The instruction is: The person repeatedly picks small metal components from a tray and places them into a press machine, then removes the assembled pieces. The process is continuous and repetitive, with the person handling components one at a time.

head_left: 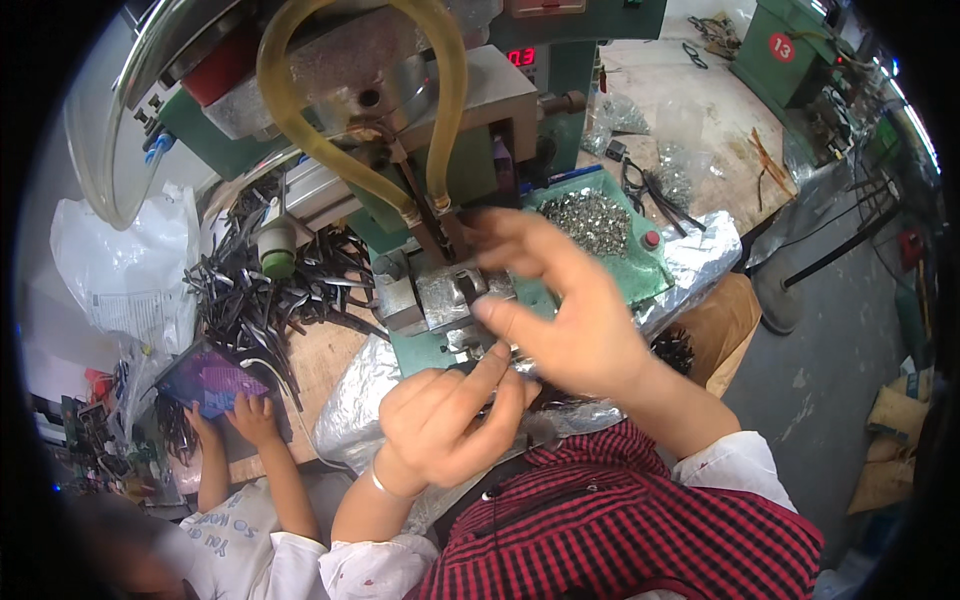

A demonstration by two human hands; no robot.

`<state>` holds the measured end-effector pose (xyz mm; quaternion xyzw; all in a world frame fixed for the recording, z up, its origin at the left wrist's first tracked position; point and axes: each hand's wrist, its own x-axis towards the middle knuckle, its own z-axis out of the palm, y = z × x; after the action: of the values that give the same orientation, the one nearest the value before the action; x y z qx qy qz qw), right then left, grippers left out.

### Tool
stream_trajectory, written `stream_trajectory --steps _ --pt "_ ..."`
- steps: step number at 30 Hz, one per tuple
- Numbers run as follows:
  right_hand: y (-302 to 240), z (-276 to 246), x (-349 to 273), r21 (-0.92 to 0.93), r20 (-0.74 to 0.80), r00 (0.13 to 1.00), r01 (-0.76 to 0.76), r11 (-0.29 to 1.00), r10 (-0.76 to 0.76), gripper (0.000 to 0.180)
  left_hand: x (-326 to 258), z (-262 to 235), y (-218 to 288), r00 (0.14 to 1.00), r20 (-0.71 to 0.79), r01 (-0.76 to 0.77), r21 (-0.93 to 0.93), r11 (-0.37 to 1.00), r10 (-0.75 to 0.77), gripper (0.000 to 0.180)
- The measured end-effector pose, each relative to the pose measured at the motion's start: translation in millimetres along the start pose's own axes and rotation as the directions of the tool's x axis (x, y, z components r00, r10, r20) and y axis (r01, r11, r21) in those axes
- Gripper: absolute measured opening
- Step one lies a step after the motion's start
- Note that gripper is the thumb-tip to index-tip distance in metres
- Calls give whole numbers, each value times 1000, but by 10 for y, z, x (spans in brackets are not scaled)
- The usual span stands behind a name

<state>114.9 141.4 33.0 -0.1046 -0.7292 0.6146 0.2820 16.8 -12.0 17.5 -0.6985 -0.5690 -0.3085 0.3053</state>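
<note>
My left hand (pixel 440 425) is closed in front of the bench machine, thumb and fingers pinched together. A bit of something dark shows at its fingertips, mostly hidden. Just right of the machine's metal fixture (pixel 436 303), my right hand (pixel 575 325) has its thumb and fingers spread, blurred by motion. Its thumb reaches toward a dark piece (pixel 469 290) at the fixture's right side. Above the fixture stands the machine's upright tooling (pixel 437 215), with a thick yellowish tube (pixel 452 100) looping over it.
Many small metal parts (pixel 590 222) fill a green tray (pixel 650 283) beside a red button (pixel 651 240). Black tool-like pieces (pixel 270 325) lie heaped at left. Another person's hands (pixel 253 418) touch a tablet (pixel 212 378). Foil (pixel 355 400) covers the bench's front edge.
</note>
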Motion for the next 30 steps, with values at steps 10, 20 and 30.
stream_trajectory --steps 10,20,30 --pt "1101 -1045 -305 -450 -396 917 -156 879 -40 34 -51 229 -111 997 -68 -35 -45 998 31 22" --pt "1071 -682 -396 -853 -273 954 -180 489 -125 11 -338 -109 276 955 -7 295 -56 954 -296 31" --pt "947 -519 -136 -321 -468 884 -177 930 6 12 -1378 -47 -1259 429 -3 579 769 272 -903 27"
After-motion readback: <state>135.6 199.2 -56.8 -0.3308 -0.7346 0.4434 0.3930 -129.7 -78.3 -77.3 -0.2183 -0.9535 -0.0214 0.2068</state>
